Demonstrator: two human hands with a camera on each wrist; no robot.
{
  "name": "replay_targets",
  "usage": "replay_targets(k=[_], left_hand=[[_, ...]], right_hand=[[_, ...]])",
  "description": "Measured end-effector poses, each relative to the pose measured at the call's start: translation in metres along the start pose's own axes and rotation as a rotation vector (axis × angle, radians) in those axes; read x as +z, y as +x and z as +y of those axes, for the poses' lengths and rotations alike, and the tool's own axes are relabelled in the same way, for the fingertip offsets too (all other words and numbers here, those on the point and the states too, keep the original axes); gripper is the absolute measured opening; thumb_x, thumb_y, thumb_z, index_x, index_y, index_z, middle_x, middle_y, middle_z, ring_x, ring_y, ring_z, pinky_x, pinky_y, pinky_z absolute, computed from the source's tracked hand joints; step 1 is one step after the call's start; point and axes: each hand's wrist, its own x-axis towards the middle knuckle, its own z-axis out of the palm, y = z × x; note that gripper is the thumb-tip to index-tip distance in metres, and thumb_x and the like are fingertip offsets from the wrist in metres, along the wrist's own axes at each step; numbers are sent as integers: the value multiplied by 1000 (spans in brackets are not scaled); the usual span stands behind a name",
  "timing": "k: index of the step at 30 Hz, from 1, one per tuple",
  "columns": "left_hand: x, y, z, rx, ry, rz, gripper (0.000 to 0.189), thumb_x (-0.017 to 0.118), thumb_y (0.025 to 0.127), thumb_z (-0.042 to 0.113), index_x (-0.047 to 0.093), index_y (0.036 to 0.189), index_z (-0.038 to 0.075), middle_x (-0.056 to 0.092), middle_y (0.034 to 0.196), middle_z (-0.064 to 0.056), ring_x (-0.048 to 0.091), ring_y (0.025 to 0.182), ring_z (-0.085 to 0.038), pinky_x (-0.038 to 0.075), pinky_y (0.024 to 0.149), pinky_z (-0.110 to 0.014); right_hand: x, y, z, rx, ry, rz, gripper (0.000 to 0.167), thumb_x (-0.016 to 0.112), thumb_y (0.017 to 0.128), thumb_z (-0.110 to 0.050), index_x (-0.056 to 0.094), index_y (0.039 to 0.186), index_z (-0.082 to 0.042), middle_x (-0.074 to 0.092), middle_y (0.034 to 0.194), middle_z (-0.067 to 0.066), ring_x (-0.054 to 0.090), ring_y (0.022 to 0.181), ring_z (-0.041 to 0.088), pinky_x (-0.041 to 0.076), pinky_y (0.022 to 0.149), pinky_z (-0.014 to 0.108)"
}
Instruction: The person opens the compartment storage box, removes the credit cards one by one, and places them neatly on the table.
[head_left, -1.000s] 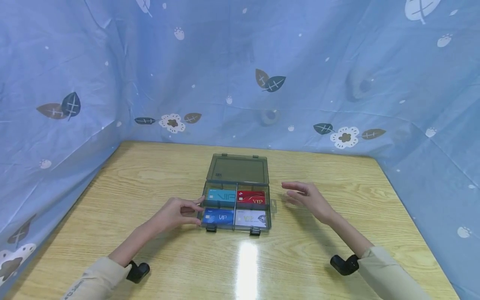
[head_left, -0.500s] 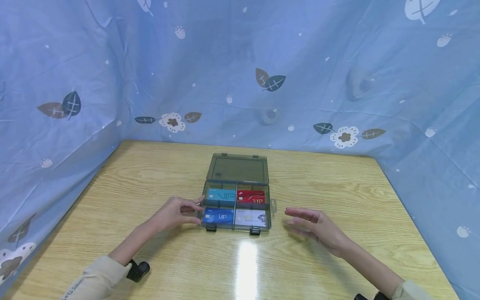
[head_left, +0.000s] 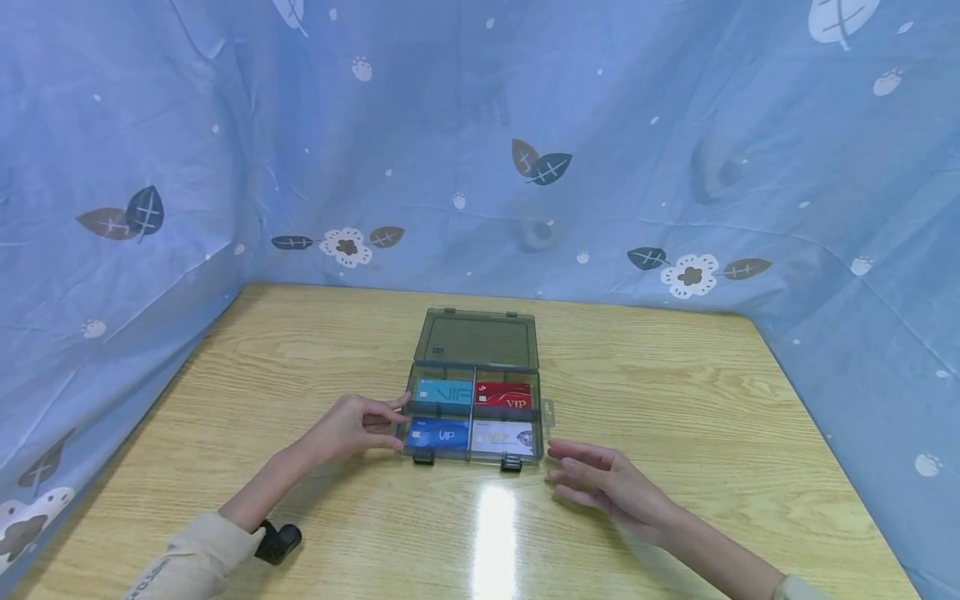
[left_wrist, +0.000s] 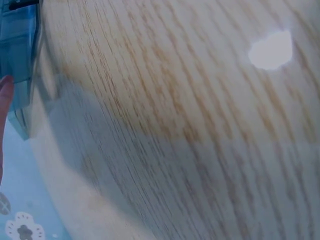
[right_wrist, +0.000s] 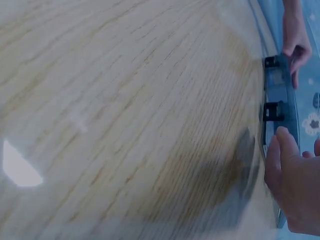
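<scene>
A smoky translucent plastic box (head_left: 470, 456) lies on the table with its lid (head_left: 480, 340) folded back. Its four-part inside holds a teal card (head_left: 444, 392), a red card (head_left: 503, 394), a blue card (head_left: 438, 434) and a white card (head_left: 501, 437), most marked VIP. My left hand (head_left: 351, 429) rests its fingertips and thumb along the box's left wall. Beside the front right corner is my right hand (head_left: 611, 487), fingers loosely extended and holding nothing. The right wrist view shows two black latches, a near latch (right_wrist: 273, 111) and a far latch (right_wrist: 271, 61), hanging off the front wall.
Wood-grain table (head_left: 337, 533) surrounds the box. A blue patterned cloth (head_left: 480, 125) stands behind and at both sides. A clear hanging tab (head_left: 548, 412) sticks out from the box's right wall. A black wrist device (head_left: 277, 542) sits on the left forearm.
My right hand has come down toward the front of the table, then leftward to the box's front right corner. My left hand and the box have stayed in place.
</scene>
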Motion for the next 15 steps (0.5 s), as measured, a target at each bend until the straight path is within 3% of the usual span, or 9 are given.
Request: replay_targets(k=[3, 5, 10, 15], left_hand=[[0, 0, -1, -1, -1, 2, 36, 79, 76, 15, 71, 107, -2, 44, 140, -24, 60, 112, -30, 54, 88, -31], [-1, 0, -1, 3, 5, 5, 36, 79, 76, 15, 71, 107, -2, 44, 139, -24, 61, 111, -30, 54, 88, -30], [-1, 0, -2, 2, -8, 4, 37, 80, 76, 14, 70, 107, -3, 45, 138, -25, 61, 112, -31, 54, 88, -31], [-1, -1, -2, -7, -16, 5, 36, 80, 75, 13, 71, 106, -4, 45, 138, -25, 61, 111, -31, 55, 88, -31]], right_hand=[[7, 7, -2, -6, -61, 16, 56, 53, 100, -12, 28, 144, 11, 44, 139, 25, 57, 116, 25, 45, 102, 33], [13, 12, -4, -27, -169, 49, 55, 52, 100, -15, 30, 144, 11, 50, 132, 27, 62, 109, 23, 50, 96, 26], [26, 26, -13, -92, -535, 178, 45, 51, 100, -17, 45, 138, 8, 62, 108, 19, 67, 86, 19, 58, 72, 24], [33, 44, -16, -183, -849, 237, 34, 57, 96, -7, 56, 124, 12, 64, 85, 9, 66, 68, 16, 58, 57, 26]])
